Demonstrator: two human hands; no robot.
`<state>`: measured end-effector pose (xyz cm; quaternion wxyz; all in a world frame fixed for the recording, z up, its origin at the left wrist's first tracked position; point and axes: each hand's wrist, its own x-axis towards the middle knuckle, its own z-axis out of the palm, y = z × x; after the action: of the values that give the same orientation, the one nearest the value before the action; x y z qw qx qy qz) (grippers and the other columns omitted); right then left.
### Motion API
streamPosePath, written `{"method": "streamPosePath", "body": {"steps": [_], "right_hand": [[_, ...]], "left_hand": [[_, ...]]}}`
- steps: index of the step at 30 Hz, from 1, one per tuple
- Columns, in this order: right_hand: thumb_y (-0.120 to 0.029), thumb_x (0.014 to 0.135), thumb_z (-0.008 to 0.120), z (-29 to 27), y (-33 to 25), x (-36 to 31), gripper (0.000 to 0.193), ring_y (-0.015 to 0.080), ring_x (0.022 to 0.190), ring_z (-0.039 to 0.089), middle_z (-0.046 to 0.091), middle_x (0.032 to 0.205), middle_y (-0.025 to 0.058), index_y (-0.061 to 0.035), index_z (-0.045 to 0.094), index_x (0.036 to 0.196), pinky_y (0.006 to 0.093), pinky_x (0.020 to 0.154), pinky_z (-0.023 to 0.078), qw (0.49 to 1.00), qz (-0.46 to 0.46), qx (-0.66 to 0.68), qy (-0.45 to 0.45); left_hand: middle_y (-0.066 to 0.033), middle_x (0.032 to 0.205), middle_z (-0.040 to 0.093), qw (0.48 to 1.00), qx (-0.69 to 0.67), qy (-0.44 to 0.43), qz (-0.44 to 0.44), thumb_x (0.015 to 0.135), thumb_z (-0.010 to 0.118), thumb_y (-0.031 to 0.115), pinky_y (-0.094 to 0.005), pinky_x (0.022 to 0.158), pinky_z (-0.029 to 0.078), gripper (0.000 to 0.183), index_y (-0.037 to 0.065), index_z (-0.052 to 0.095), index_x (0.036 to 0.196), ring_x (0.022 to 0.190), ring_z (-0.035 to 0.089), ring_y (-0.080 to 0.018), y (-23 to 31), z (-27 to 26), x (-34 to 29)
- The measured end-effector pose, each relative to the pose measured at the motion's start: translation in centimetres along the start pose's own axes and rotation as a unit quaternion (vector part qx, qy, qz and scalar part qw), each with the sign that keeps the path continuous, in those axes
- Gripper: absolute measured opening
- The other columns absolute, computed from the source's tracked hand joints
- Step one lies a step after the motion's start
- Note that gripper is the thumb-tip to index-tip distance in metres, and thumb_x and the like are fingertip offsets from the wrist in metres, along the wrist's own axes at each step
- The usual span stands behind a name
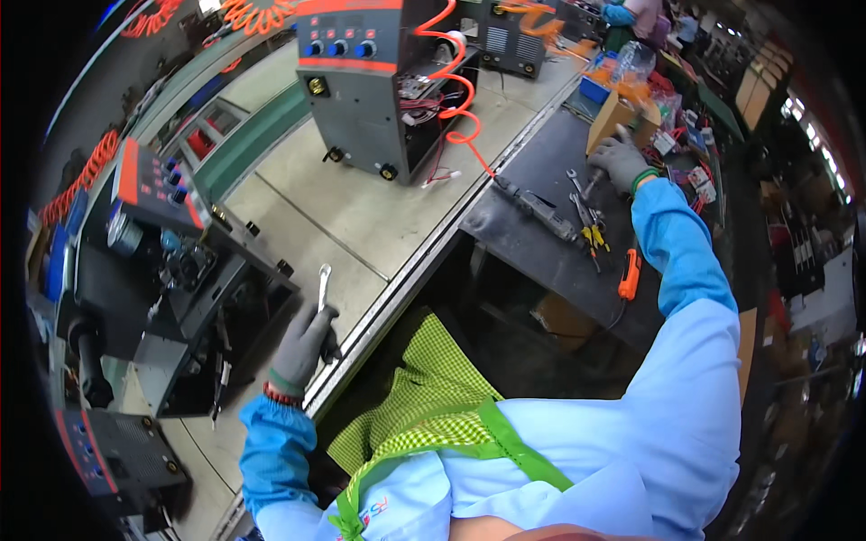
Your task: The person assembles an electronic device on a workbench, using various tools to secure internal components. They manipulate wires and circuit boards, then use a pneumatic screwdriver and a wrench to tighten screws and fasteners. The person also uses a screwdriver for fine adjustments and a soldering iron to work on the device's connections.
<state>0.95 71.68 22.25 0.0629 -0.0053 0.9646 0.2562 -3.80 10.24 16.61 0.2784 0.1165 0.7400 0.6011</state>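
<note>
My left hand (307, 347), in a grey glove, is closed around a metal wrench (324, 287) whose head points up and away from me. It is over the light work surface near its metal edge. My right hand (621, 162), gloved too, reaches to the near side of an open cardboard box (622, 124) on the dark side table; its fingers stretch toward the box, and their tips partly blend with it. Beside that hand lie wrenches (578, 194), yellow-handled pliers (595, 236), a grey pneumatic screwdriver (541, 212) on an orange coiled hose, and an orange-handled tool (630, 276).
A grey machine casing (356, 113) with blue knobs and exposed wires stands ahead on the work surface (298, 212). Another opened machine (167, 185) sits tilted at left, with one more (126, 455) nearer. Wiring parts (699, 176) lie beyond my right arm. People stand far off.
</note>
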Motion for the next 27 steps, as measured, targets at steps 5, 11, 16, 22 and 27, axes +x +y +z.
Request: {"method": "streamPosePath", "body": {"steps": [5,11,16,22,27], "right_hand": [[-0.015,0.079,0.057,7.6,1.1,1.8,0.026,0.0162,0.130,0.041,0.059,0.117,-0.0049,-0.0283,0.066,0.100,0.0517,0.116,0.013,0.973,-0.213,-0.056,0.062],[-0.018,0.082,0.052,13.7,-0.1,0.7,0.024,0.0168,0.129,0.042,0.057,0.116,-0.0026,-0.0302,0.068,0.095,0.0465,0.116,0.017,0.987,-0.150,-0.047,0.016],[-0.015,0.085,0.050,13.0,-2.4,3.1,0.025,0.0351,0.100,0.061,0.065,0.108,0.0185,-0.0093,0.069,0.100,0.0470,0.084,0.049,0.989,-0.014,0.098,-0.114],[-0.045,0.091,0.049,19.4,-1.9,7.5,0.074,0.0449,0.087,0.062,0.062,0.108,0.0271,-0.0064,0.020,0.147,0.0525,0.079,0.048,0.989,0.007,0.115,-0.091],[-0.051,0.075,0.067,26.8,5.9,8.4,0.090,0.0442,0.111,0.056,0.059,0.116,0.0315,-0.0079,0.030,0.145,0.0472,0.092,0.045,0.981,0.046,0.172,-0.081]], "left_hand": [[-0.0016,0.060,0.048,0.996,-0.003,0.072,-0.057,0.100,0.042,0.028,-0.0219,0.042,0.039,0.027,0.005,0.054,0.105,0.049,0.055,-0.0111,-3.8,-2.9,-2.3],[-0.0014,0.061,0.048,0.982,-0.022,0.157,-0.102,0.099,0.042,0.027,-0.0220,0.042,0.038,0.027,0.003,0.054,0.104,0.047,0.051,-0.0099,-4.8,-4.6,-5.7],[-0.0021,0.061,0.047,0.966,-0.089,0.224,-0.099,0.098,0.046,0.024,-0.0250,0.047,0.040,0.023,0.003,0.055,0.104,0.049,0.048,-0.0104,-6.4,-5.0,-9.5],[-0.0004,0.062,0.045,0.946,-0.179,0.256,-0.086,0.097,0.046,0.029,-0.0256,0.046,0.041,0.028,0.002,0.053,0.103,0.049,0.046,-0.0099,-9.2,-2.9,-12.3],[-0.0028,0.067,0.054,0.899,-0.128,0.415,-0.051,0.098,0.047,0.029,-0.0228,0.045,0.041,0.030,0.002,0.053,0.108,0.052,0.055,-0.0106,-12.2,-3.2,-18.7]]}}
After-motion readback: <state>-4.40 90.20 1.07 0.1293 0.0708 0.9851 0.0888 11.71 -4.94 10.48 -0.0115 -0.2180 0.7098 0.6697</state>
